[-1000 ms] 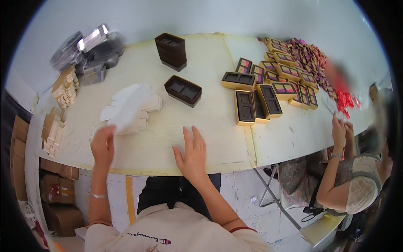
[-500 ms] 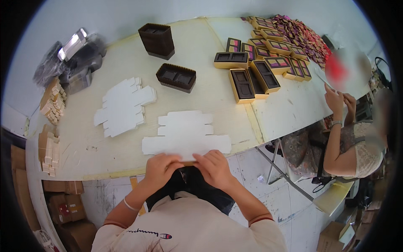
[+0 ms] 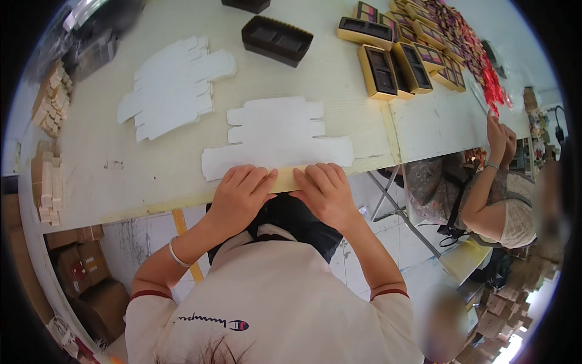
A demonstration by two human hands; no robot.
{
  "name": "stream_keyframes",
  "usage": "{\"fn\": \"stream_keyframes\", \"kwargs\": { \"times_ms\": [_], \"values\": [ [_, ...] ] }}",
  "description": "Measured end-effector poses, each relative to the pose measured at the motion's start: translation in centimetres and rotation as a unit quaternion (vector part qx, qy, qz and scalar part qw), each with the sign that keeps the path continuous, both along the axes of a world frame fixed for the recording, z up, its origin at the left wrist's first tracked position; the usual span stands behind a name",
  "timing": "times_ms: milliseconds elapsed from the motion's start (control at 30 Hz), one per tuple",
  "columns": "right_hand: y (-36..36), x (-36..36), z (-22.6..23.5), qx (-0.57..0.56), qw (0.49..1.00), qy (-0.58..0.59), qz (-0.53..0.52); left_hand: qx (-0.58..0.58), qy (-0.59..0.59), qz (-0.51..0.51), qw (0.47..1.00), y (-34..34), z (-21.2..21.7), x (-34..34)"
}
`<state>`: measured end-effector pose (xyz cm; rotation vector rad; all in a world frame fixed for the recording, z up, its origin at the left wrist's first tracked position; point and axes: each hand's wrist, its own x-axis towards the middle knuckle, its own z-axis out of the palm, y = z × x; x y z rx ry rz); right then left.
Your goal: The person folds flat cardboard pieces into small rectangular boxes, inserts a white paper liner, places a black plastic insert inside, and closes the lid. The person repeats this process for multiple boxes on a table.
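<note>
A flat white carton blank (image 3: 276, 130) lies at the table's front edge, its side flaps spread left and right. My left hand (image 3: 241, 193) pinches the near edge of the blank, fingers on top and thumb toward the middle. My right hand (image 3: 328, 193) grips the same edge a short way to the right, its fingers closed likewise. Between both hands shows a pale gold strip (image 3: 285, 181), which looks like the blank's near panel bent over. Left of it rests a stack of similar white blanks (image 3: 173, 88).
Beyond the blank sits a dark brown plastic tray (image 3: 276, 41), with more trays (image 3: 247, 5) behind. Gold boxes (image 3: 377, 71) with dark inserts stand at the far right, near many small wrapped pieces (image 3: 479, 57). Cardboard pieces (image 3: 50, 188) line the left edge. A co-worker (image 3: 485, 200) sits at right.
My view has tilted down, so the table's things sit higher. My hands have moved a little apart along the near edge, and the gold strip between them now shows more.
</note>
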<state>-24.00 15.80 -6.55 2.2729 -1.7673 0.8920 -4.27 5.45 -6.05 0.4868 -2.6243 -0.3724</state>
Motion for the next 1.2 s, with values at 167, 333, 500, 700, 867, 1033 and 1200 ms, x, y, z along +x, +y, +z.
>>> {"fn": "stream_keyframes", "kwargs": {
  "times_ms": [167, 333, 500, 700, 867, 1033, 1200],
  "values": [
    [-0.6, 0.3, 1.0, 0.057, 0.996, -0.072, -0.005, 0.157, 0.003, 0.034, 0.987, -0.8, 1.3, -0.2],
    [-3.8, -0.1, 2.8, 0.219, 0.966, -0.117, -0.068, 0.113, -0.004, 0.047, 0.993, -3.3, 1.2, -2.1],
    [-3.2, 0.3, 4.3, 0.285, 0.932, -0.210, -0.073, 0.082, 0.040, 0.130, 0.987, -0.9, 3.2, -1.4],
    [-0.7, 3.5, 2.1, 0.272, 0.737, -0.619, 0.021, 0.230, -0.027, 0.122, 0.965, -1.3, 3.2, -1.8],
    [1.5, -1.0, 2.9, 0.100, 0.987, -0.123, 0.006, 0.181, -0.063, 0.099, 0.976, -4.5, 2.9, -1.3],
    [0.7, -1.1, 1.2, 0.072, 0.994, -0.048, 0.064, 0.124, -0.037, 0.015, 0.991, -6.7, 2.2, -3.2],
    [-4.4, 0.5, 1.5, 0.057, 0.994, -0.097, 0.010, 0.134, -0.054, -0.053, 0.988, -8.8, 2.7, -4.2]
  ]
}}
